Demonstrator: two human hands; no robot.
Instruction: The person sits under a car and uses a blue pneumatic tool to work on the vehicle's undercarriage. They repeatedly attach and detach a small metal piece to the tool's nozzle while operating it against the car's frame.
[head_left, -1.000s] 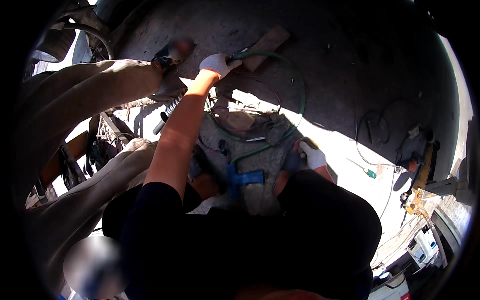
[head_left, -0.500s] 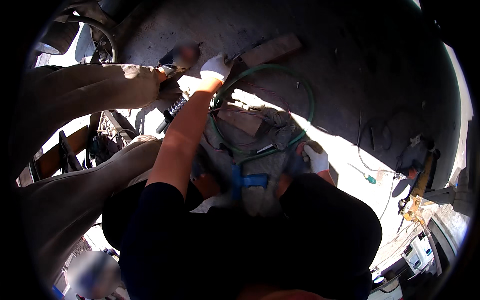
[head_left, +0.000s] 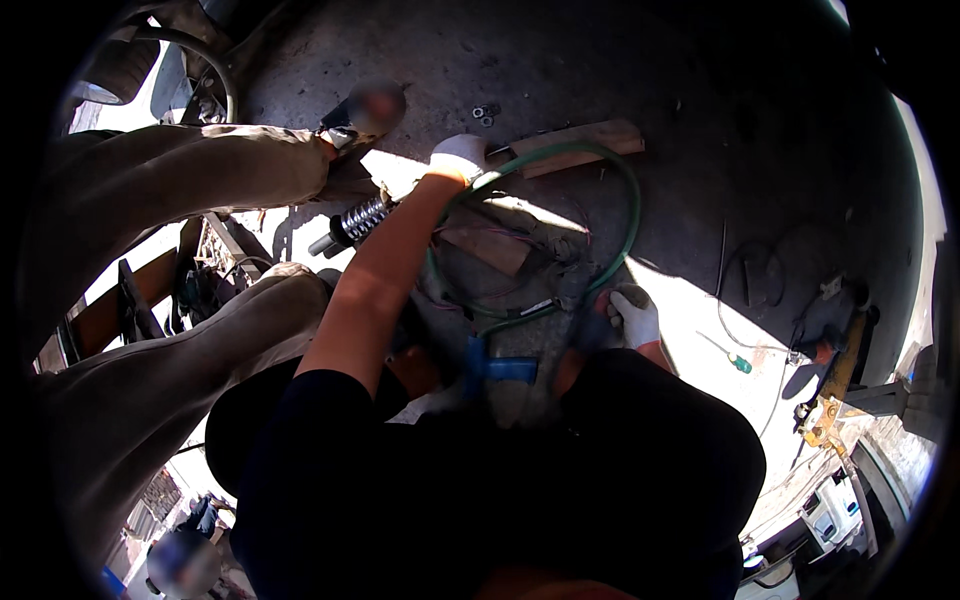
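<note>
My left hand, in a white glove, is closed at the near end of a wooden board, beside a loop of green hose; what its fingers grip is hidden. My right hand, also gloved, is low beside my right knee with curled fingers; I cannot make out what is in them. Between my legs lies a blue pistol-shaped tool with the hose running to it. Inside the loop are a second wood piece, thin red wires and dark rumpled material. A coil-spring part lies left of my forearm.
A co-worker's legs in tan trousers reach in from the left. Metal nuts lie beyond my left hand. At the right are cables, a green-handled tool, a dark power tool and yellow metal equipment in sunlight.
My left hand rose slightly, then came down and rightward, uncovering the nuts beyond it. The far board now sits lower and further right in view. My right hand appears slightly lower.
</note>
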